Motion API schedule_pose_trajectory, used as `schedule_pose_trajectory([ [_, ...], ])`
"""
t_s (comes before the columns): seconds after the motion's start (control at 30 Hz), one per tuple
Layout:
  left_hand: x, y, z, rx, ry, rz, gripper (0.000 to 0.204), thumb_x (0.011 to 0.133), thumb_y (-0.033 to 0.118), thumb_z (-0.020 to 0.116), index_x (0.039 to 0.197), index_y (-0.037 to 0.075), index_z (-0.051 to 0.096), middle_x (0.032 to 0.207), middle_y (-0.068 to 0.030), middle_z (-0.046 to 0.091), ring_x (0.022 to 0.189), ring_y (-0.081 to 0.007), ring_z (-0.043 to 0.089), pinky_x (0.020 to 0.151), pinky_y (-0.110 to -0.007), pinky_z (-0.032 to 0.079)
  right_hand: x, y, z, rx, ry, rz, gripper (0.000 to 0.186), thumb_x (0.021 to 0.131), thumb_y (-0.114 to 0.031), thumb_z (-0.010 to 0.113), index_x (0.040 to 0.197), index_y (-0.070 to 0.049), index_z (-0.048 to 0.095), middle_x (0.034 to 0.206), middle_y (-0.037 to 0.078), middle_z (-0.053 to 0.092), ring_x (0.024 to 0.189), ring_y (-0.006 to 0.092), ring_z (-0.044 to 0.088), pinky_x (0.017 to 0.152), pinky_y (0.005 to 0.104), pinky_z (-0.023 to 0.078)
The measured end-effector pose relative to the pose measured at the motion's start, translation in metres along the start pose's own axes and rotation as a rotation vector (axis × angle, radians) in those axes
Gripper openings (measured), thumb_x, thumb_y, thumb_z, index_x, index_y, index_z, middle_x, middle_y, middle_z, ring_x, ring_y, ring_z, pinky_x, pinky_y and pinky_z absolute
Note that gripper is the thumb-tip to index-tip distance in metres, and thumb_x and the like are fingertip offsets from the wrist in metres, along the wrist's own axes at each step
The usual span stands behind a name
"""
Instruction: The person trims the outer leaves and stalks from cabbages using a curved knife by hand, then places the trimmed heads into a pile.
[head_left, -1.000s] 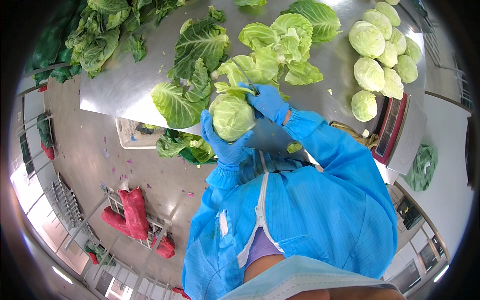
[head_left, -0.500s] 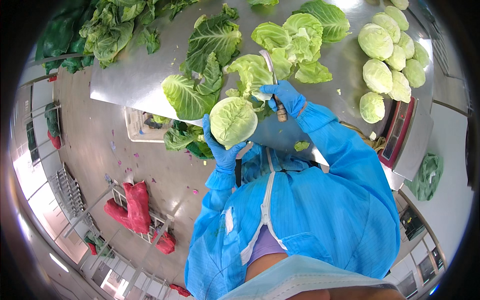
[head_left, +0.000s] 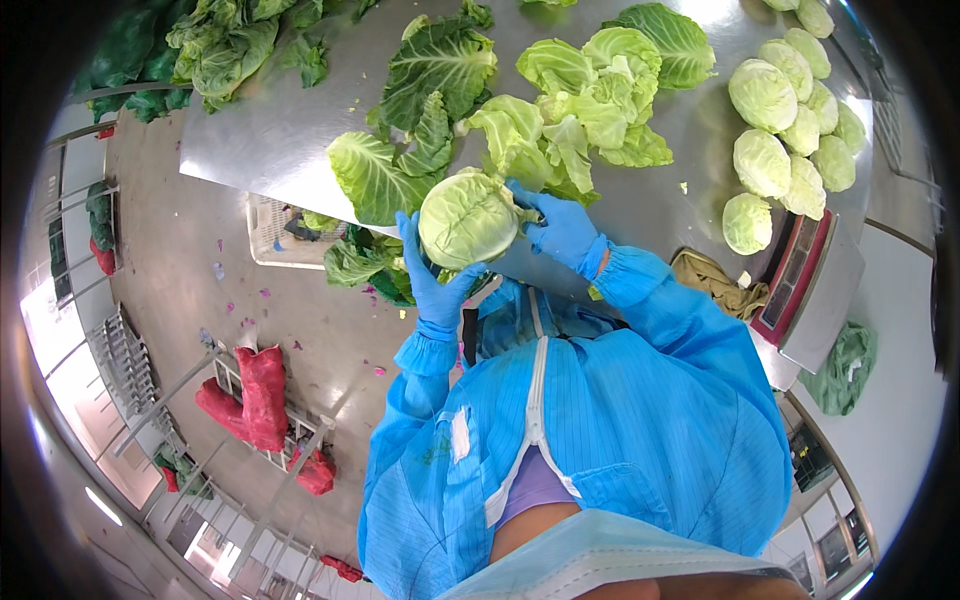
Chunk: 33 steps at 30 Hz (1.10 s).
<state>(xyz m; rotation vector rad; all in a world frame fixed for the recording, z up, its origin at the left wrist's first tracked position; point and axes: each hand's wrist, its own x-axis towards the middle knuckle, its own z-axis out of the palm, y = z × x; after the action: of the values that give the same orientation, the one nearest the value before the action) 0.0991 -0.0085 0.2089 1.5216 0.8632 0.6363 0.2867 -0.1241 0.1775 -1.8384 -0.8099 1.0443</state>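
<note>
A pale green cabbage head (head_left: 466, 222) rests in my left hand (head_left: 436, 295), whose gloved fingers cup it from the left and below. At the cabbage's right side, by its stem end, my right hand (head_left: 568, 236) has its fingers curled close. The knife seen earlier in that hand is out of sight now, so what the fingers grip is hidden. Just beyond the cabbage, loose light green leaves (head_left: 515, 135) lie on the metal table (head_left: 290, 150). Darker outer leaves (head_left: 438, 75) and a broad leaf (head_left: 372, 178) spread to the left.
Several trimmed cabbages (head_left: 762, 163) sit at the table's right, near a red-edged scale (head_left: 795, 270) and a brown cloth (head_left: 715, 283). A leaf heap (head_left: 225, 50) lies far left. A white crate (head_left: 268, 235) stands left below the table edge; red sacks (head_left: 262, 400) are behind.
My right hand has moved in against the cabbage's stem end, and the knife has gone from view. The cabbage has turned in my left hand and risen slightly. Leaves beyond it have shifted.
</note>
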Motion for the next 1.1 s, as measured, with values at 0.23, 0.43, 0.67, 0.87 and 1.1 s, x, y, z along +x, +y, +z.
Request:
schedule_pose_trajectory([
  [0.23,0.056,0.054,-0.002,0.668,-0.231,0.513,0.125,0.054,0.045,0.09,0.15,0.001,0.022,0.153,-0.0269,0.021,0.141,-0.0436,0.023,0.115,-0.05,0.022,0.01,-0.027,-0.008,0.051,-0.124,0.194,0.05,0.085,-0.023,0.061,0.134,-0.011,0.055,0.081,0.019,0.067,0.073,0.0332,0.067,0.067,0.0394,0.052],
  [0.43,0.081,0.046,-0.012,0.619,-0.474,0.368,0.122,0.052,0.044,0.09,0.147,0.0,0.027,0.149,-0.0209,0.034,0.137,-0.0415,0.032,0.113,-0.045,0.029,0.014,-0.028,-0.003,-0.244,-0.026,-0.239,0.03,0.089,-0.026,0.06,0.109,-0.005,0.065,0.076,0.018,0.066,0.066,0.0357,0.065,0.061,0.0425,0.051],
  [0.67,0.114,0.019,-0.046,0.139,-0.447,-0.091,0.051,0.1,0.026,0.049,0.143,-0.001,0.04,0.145,-0.0155,0.045,0.134,-0.022,0.041,0.111,-0.032,0.031,0.051,-0.047,0.008,-0.14,0.098,-0.19,0.024,0.086,-0.029,0.061,0.085,-0.006,0.065,0.071,0.019,0.064,0.064,0.038,0.063,0.06,0.0459,0.05],
  [0.87,0.119,0.0,-0.057,0.11,-0.359,-0.174,0.049,0.099,0.026,0.054,0.14,0.002,0.046,0.136,-0.0114,0.054,0.124,-0.0174,0.05,0.106,-0.03,0.037,0.065,-0.055,0.008,-0.176,0.132,-0.175,0.029,0.085,-0.032,0.064,0.094,-0.004,0.066,0.079,0.018,0.067,0.07,0.035,0.066,0.064,0.0422,0.052],
  [1.1,0.114,0.005,-0.052,0.065,-0.341,-0.181,0.047,0.098,0.024,0.055,0.139,0.002,0.048,0.134,-0.0103,0.056,0.121,-0.0156,0.052,0.105,-0.029,0.039,0.077,-0.044,0.016,-0.107,0.176,-0.201,0.026,0.089,-0.028,0.065,0.095,-0.002,0.066,0.073,0.015,0.066,0.063,0.0256,0.064,0.059,0.0354,0.05],
])
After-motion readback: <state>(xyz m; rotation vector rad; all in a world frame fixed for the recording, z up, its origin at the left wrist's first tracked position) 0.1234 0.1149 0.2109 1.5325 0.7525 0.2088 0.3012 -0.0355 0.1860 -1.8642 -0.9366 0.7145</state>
